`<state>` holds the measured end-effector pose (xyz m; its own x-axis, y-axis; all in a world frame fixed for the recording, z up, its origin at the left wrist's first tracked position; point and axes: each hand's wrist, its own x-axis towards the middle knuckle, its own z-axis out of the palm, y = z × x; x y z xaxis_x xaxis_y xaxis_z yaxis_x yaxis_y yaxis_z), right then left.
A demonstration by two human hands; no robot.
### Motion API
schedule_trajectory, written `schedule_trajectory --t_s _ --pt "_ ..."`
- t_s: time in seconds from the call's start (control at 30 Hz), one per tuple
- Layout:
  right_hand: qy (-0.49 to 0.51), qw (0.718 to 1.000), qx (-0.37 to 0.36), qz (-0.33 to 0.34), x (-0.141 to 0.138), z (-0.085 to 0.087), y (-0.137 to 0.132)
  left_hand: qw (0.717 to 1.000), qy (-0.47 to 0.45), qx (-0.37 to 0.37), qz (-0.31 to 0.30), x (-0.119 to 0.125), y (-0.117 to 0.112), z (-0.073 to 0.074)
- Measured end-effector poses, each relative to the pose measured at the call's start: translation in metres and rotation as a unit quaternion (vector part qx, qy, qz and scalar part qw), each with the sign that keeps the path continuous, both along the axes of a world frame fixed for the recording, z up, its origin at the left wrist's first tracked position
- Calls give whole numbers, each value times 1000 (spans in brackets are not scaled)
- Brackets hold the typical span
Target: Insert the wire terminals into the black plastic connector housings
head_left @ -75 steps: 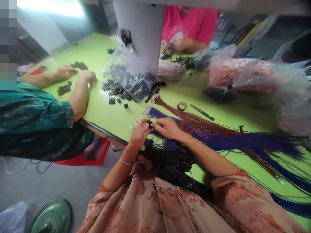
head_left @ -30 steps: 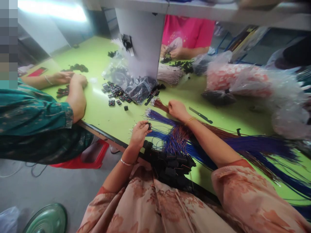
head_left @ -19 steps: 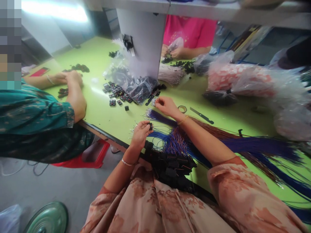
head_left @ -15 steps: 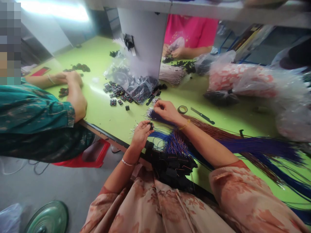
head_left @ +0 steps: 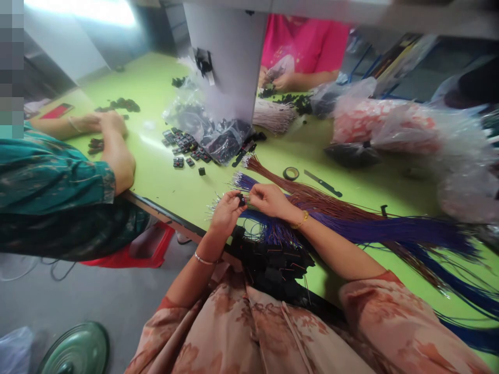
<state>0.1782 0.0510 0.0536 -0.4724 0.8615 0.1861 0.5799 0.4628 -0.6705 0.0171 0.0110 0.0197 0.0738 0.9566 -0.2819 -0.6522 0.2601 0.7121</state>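
Observation:
Between the thumb and fingers of my left hand [head_left: 223,215] is a small black plastic connector housing [head_left: 241,199]. My right hand [head_left: 273,200] is pinched just to its right, with a thin wire [head_left: 248,198] at the fingertips whose tip meets the housing; how far in it sits cannot be made out. Beneath and behind my hands lie a bundle of purple wires [head_left: 335,221] and a bundle of brown wires [head_left: 268,170], with metal terminals at their left ends. Blue wires [head_left: 255,217] pass under my right hand. Finished-looking black housings with wires [head_left: 280,265] are heaped at the table edge before me.
A roll of tape [head_left: 290,173] and a flat blade [head_left: 323,183] lie beyond the wires. Black housings [head_left: 183,143] spill near a clear plastic bag [head_left: 224,140] by the white post [head_left: 228,62]. Co-workers sit at the left and across; a bag of orange-white parts [head_left: 385,119] stands right.
My right hand has come from the brown wires' terminal ends back towards me, to the housing. My left hand still holds the housing in nearly the same place.

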Motion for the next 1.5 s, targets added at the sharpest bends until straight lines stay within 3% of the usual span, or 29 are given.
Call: schedule_trajectory --t_s 0.27,0.43,0.63,0.8,0.87,0.93,1.0,1.07,1.1,1.13,1.17,1.23,1.33,1.4,1.43,1.5 --pt "-55 998 43 3 -5 2 -6 999 47 17 -1 0 -3 -2" --pt "-92 991 91 38 -3 -1 -9 994 110 16 2 1 -5 2" --pt "-83 994 61 47 0 -4 -13 991 132 8 7 1 -4 5" --pt "-18 999 -11 42 8 1 -10 967 246 68 14 10 -17 15" --pt "16 998 -59 26 14 9 -2 925 345 160 18 21 -32 27" --pt "-3 998 -68 10 14 17 6 836 461 297 -17 39 -50 37" --pt "-73 996 -57 19 7 21 12 718 528 431 -142 60 -67 43" --pt "-161 986 -44 29 -6 19 14 603 550 513 -268 79 -80 42" --pt "-201 978 -39 28 -14 16 13 567 554 529 -303 87 -85 40" --pt "-235 971 -38 23 -21 12 13 550 553 537 -321 92 -88 38" --pt "-262 964 -36 14 -27 7 12 553 547 539 -325 94 -89 38" --pt "-287 957 -29 -6 -35 -3 10 599 512 534 -308 91 -86 40" --pt "-268 963 -28 -12 -35 -14 7 720 455 474 -223 62 -63 49" --pt "-223 975 -25 -12 -30 -18 6 808 459 360 -79 27 -32 53" --pt "-192 981 -20 -17 -28 -18 4 829 473 298 13 7 -13 52" --pt "-116 993 -10 -29 -23 -19 2 808 531 213 143 -33 28 45"
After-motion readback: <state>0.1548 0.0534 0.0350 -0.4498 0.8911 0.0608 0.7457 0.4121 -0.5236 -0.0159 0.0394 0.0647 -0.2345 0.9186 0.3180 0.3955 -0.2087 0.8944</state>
